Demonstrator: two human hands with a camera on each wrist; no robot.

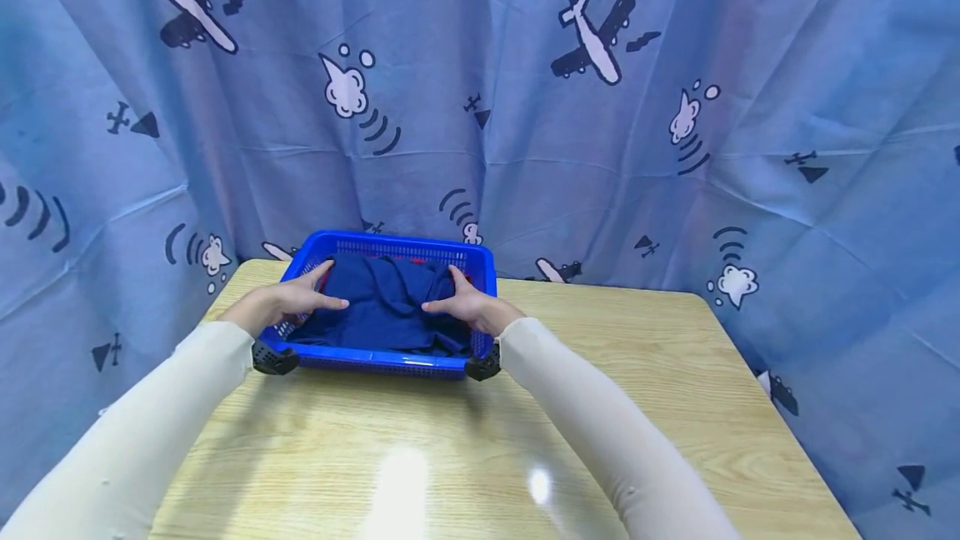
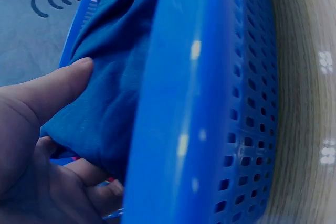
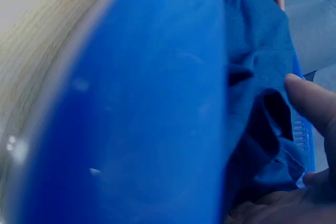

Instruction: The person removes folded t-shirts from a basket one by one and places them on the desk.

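Note:
A folded navy blue cloth (image 1: pixel 382 298) lies in a blue plastic basket (image 1: pixel 375 357) with perforated walls. My left hand (image 1: pixel 300 297) grips the cloth at its left side. In the left wrist view the thumb (image 2: pixel 63 87) lies on top of the fabric and the fingers (image 2: pixel 97 184) curl beneath its edge. At the opposite side my right hand (image 1: pixel 471 305) holds the cloth, its thumb (image 3: pixel 310 98) against the fabric in the right wrist view. The other right fingers are partly hidden under the folds. Bits of red show around the cloth inside the basket.
The basket stands near the back left of a light wooden table (image 1: pixel 637 373). A blue curtain (image 1: pixel 480 107) printed with planes hangs behind and beside the table. Each wrist bears a black camera band.

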